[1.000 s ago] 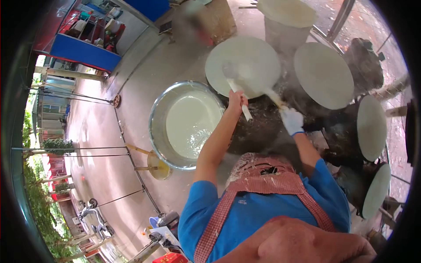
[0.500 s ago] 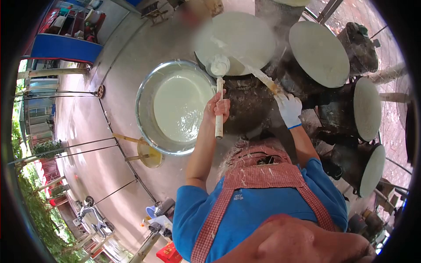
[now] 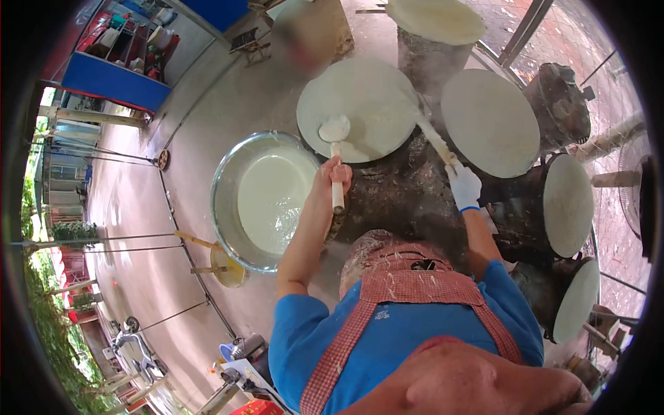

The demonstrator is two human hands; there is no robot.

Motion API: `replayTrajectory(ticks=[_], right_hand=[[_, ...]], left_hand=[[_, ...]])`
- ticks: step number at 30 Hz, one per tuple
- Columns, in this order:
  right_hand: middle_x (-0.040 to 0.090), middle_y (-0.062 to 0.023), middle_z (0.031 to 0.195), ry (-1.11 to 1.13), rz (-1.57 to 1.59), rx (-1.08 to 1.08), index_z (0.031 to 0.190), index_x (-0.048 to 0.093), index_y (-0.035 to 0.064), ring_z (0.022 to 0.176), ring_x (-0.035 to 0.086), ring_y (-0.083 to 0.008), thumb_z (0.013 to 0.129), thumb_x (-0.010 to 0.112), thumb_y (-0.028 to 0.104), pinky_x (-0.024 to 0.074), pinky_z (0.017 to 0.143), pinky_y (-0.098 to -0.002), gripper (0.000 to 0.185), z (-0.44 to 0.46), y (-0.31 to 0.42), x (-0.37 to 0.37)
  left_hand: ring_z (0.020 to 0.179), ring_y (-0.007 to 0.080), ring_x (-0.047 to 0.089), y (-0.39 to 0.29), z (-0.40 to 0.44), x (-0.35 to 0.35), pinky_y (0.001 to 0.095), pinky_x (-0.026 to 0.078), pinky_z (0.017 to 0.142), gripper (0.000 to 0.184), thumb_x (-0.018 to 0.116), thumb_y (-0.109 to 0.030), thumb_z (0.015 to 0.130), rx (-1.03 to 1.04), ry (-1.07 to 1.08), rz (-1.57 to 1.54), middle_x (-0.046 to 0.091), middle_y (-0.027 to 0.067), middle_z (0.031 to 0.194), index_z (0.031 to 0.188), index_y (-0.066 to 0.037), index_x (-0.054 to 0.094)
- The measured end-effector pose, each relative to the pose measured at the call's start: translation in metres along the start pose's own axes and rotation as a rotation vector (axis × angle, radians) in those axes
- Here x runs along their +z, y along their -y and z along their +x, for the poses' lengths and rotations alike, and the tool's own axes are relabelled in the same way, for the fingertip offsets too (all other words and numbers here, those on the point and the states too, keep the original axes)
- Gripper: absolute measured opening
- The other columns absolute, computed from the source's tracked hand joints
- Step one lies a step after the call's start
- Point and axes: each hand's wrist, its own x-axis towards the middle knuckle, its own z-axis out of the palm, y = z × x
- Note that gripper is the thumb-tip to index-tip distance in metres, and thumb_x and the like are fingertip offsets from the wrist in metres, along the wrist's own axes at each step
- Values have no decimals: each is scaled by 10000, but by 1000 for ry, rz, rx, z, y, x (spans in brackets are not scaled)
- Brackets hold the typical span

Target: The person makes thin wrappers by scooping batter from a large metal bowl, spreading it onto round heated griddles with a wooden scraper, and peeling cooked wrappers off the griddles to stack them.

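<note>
Bare and closed, my left hand (image 3: 336,174) grips the pale handle of a ladle (image 3: 335,128), whose bowl is over the near left part of a round griddle (image 3: 360,104) coated in pale batter. My right hand (image 3: 464,187), in a white glove with a blue cuff, is closed on the near end of a batter-covered stick (image 3: 436,140). The stick's far end reaches the griddle's right edge, blurred by steam. Left of my left forearm, a large metal basin (image 3: 225,173) holds white batter (image 3: 273,197).
More round pale-topped griddles stand at the right, one (image 3: 490,123) beside the middle one, others (image 3: 568,205) (image 3: 577,301) nearer me, and one (image 3: 436,19) at the back. A yellow container (image 3: 230,268) with wooden handles sits left of the basin. A scooter (image 3: 135,349) is farther left.
The ladle has gone from the griddle's upper middle to its near left part. The stick has swung from a leftward slant to the griddle's right edge. The camera view has also shifted.
</note>
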Motion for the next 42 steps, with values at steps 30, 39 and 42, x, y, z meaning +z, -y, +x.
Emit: replayTrajectory(ticks=[30, 39, 42], right_hand=[[641, -161, 875, 42, 658, 177, 1050, 596, 22, 773, 616, -279, 762, 591, 258, 463, 675, -320, 372, 65, 44, 61], [478, 12, 542, 296, 1465, 737, 1068, 614, 111, 424, 406, -62, 758, 642, 235, 319, 380, -231, 335, -55, 50, -50], [639, -107, 794, -221, 738, 547, 1040, 614, 75, 744, 595, -241, 745, 581, 396, 453, 698, -321, 437, -127, -6, -31]], left_hand=[[373, 73, 314, -92, 82, 87, 197, 275, 322, 261, 475, -201, 870, 8, 7, 440, 335, -25, 491, 628, -127, 412], [382, 90, 411, 26, -4, 39, 218, 344, 299, 274, 437, -349, 883, 63, -386, 851, 438, 0, 536, 950, -93, 508], [353, 55, 257, 35, 1, 7, 179, 304, 321, 232, 423, -206, 897, -436, -215, 940, 309, -37, 546, 1040, -41, 501]])
